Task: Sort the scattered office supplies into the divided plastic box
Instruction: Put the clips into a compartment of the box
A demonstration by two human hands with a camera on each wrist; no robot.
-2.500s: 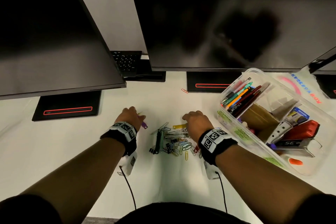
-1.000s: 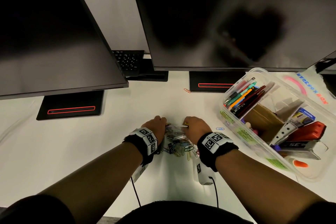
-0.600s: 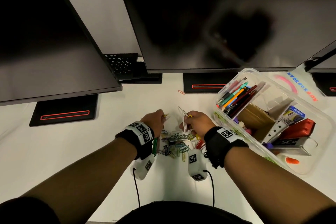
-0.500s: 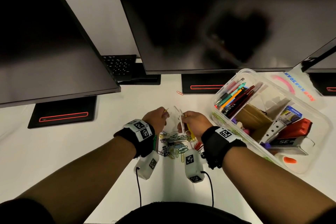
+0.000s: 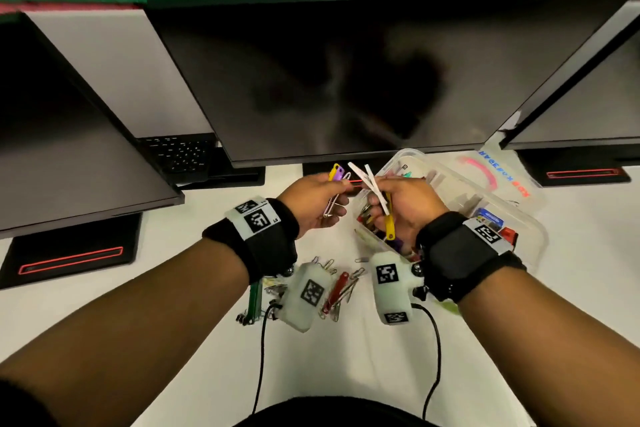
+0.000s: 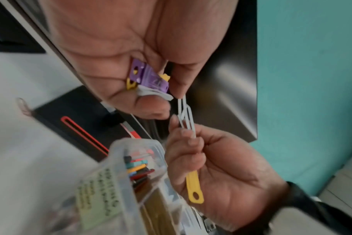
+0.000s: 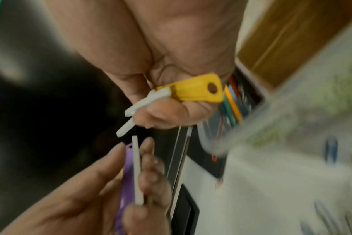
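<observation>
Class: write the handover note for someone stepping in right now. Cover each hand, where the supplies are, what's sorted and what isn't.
Left hand: raised off the desk, pinching purple and yellow plastic strips plus a white paper clip.
Right hand: raised beside the box, gripping white strips and a yellow one.
Done: pens stand in the plastic box.
Left: drop both handfuls in a compartment, then clear the clip pile on the desk.
</observation>
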